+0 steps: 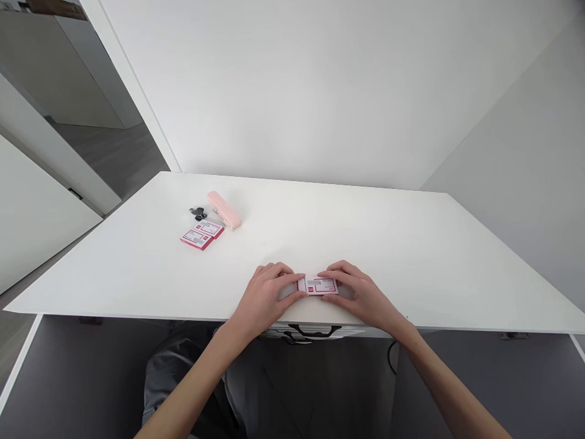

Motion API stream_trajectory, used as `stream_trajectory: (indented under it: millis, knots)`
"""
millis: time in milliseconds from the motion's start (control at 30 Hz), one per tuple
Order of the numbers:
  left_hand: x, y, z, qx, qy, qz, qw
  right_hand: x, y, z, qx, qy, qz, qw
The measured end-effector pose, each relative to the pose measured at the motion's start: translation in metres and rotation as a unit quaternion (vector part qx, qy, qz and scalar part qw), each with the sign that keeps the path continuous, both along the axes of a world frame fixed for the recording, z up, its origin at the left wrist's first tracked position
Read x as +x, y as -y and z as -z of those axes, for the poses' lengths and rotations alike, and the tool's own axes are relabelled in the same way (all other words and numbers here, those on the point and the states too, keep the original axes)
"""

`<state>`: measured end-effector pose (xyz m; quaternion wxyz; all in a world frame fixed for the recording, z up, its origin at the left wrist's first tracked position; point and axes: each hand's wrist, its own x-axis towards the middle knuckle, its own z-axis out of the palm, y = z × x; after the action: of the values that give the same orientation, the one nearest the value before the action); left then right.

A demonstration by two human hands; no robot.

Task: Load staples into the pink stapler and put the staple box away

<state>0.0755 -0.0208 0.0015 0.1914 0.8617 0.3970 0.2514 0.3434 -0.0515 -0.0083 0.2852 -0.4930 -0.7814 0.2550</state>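
Both hands rest at the near edge of the white counter [411, 244], about midway along it, holding a small red-and-white box [319, 285] between them. The left hand [267, 292] has its grip closed on the box's left end, fingers curled over the top. The right hand [361, 292] pinches the right end, its grip likewise closed on the box. The box lies flat on the counter. Well apart, toward the far left corner, lie 2 more red-and-white boxes [202, 235] side by side and touching, a pink stapler [223, 210] just behind them, and a small black object [198, 213] beside the stapler.
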Motion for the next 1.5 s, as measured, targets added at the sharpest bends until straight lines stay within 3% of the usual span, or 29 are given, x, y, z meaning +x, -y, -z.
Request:
stream_trajectory:
  millis: [600,967,1100,1333,1500]
  knots:
    - [0.014,-0.006,-0.008,-0.079,0.022,0.034,0.996,0.0,0.0,-0.007,-0.02,-0.054,-0.013,0.998]
    - [0.011,-0.006,-0.012,-0.026,-0.012,0.007,1.0,0.0,-0.002,-0.013,-0.019,-0.085,-0.002,0.996]
    - [-0.024,-0.008,-0.02,-0.028,0.016,-0.061,0.998,0.0,-0.001,-0.014,-0.038,-0.112,0.033,0.992]
    - [-0.126,-0.005,-0.028,0.03,-0.035,-0.218,0.975,0.0,-0.003,-0.012,-0.066,-0.134,0.044,0.988]
    - [-0.171,-0.008,-0.034,0.03,-0.081,-0.262,0.961,0.0,-0.004,-0.012,-0.072,-0.139,0.048,0.986]
